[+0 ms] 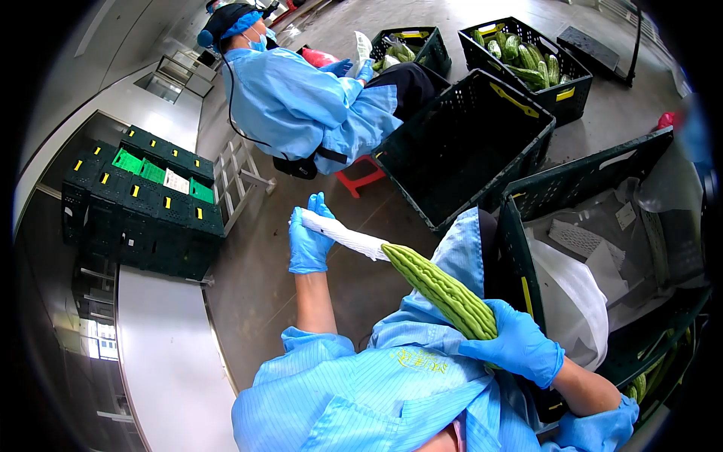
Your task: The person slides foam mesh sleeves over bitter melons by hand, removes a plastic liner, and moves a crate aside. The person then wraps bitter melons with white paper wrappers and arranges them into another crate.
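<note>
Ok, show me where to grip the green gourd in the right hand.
Take the gourd by its broad lower end, probably from the person's right, as the right hand does: it slants, tapering toward the white net sleeve.

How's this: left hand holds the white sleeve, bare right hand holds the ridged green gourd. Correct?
Not quite: the right hand isn't bare; the head view shows a blue glove on it. The rest stands: it holds the ridged green gourd, and the left hand holds the white sleeve.
</note>
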A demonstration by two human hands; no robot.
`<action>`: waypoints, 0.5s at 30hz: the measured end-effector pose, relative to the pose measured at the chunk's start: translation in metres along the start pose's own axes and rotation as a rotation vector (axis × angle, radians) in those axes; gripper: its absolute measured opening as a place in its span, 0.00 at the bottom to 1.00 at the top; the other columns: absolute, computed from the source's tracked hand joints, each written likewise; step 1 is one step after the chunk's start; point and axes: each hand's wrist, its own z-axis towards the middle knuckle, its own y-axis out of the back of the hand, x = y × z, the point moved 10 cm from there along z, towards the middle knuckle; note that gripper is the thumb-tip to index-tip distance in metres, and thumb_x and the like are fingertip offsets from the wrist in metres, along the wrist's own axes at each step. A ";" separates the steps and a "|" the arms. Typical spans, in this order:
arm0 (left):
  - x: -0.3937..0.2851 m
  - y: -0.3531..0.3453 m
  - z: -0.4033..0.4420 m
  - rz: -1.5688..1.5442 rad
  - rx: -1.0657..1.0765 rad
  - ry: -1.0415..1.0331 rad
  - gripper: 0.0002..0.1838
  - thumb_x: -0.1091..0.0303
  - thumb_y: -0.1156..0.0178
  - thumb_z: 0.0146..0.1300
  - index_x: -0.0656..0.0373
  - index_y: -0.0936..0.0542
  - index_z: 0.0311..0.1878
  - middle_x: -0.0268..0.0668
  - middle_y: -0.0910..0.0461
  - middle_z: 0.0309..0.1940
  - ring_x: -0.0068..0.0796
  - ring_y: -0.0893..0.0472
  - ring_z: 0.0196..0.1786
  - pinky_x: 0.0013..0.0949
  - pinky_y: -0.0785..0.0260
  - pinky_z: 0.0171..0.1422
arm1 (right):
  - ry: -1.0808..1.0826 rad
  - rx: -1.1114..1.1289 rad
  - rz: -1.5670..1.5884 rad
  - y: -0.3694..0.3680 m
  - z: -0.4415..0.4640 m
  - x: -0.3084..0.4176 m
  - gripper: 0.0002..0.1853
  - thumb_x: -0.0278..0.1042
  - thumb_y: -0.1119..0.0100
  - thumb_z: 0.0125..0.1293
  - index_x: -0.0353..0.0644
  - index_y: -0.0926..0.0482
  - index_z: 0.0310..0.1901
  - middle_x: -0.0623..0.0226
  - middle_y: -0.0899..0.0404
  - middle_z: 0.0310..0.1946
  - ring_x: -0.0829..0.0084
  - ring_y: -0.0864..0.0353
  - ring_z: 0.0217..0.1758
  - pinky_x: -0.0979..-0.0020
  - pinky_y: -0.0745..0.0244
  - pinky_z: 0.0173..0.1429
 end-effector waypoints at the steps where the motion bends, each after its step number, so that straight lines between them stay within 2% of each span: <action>1: -0.001 -0.002 -0.002 0.034 -0.003 -0.016 0.25 0.51 0.54 0.75 0.62 0.27 0.61 0.45 0.22 0.58 0.32 0.19 0.50 0.36 0.24 0.56 | -0.001 0.001 0.007 0.000 0.000 0.001 0.43 0.64 0.29 0.53 0.31 0.29 0.56 0.50 0.16 0.38 0.64 0.13 0.37 0.67 0.20 0.45; 9: -0.006 -0.015 -0.012 0.309 0.031 -0.089 0.25 0.50 0.54 0.75 0.58 0.27 0.63 0.42 0.21 0.59 0.31 0.19 0.50 0.34 0.25 0.53 | 0.019 -0.007 -0.042 -0.001 0.001 -0.002 0.42 0.64 0.30 0.53 0.32 0.28 0.56 0.49 0.17 0.39 0.63 0.13 0.37 0.67 0.20 0.45; 12: -0.006 -0.013 -0.009 0.366 0.056 -0.049 0.25 0.48 0.53 0.75 0.55 0.27 0.63 0.40 0.21 0.58 0.30 0.19 0.45 0.34 0.25 0.48 | 0.027 -0.019 -0.035 -0.001 0.001 -0.001 0.42 0.63 0.30 0.54 0.32 0.28 0.56 0.48 0.17 0.40 0.60 0.13 0.39 0.65 0.20 0.47; 15: -0.002 -0.024 -0.016 0.433 0.129 0.015 0.25 0.47 0.55 0.75 0.52 0.28 0.65 0.39 0.21 0.59 0.31 0.19 0.37 0.35 0.25 0.37 | 0.043 -0.036 -0.042 0.000 0.001 -0.001 0.42 0.63 0.29 0.53 0.32 0.27 0.56 0.48 0.17 0.41 0.59 0.13 0.41 0.65 0.20 0.49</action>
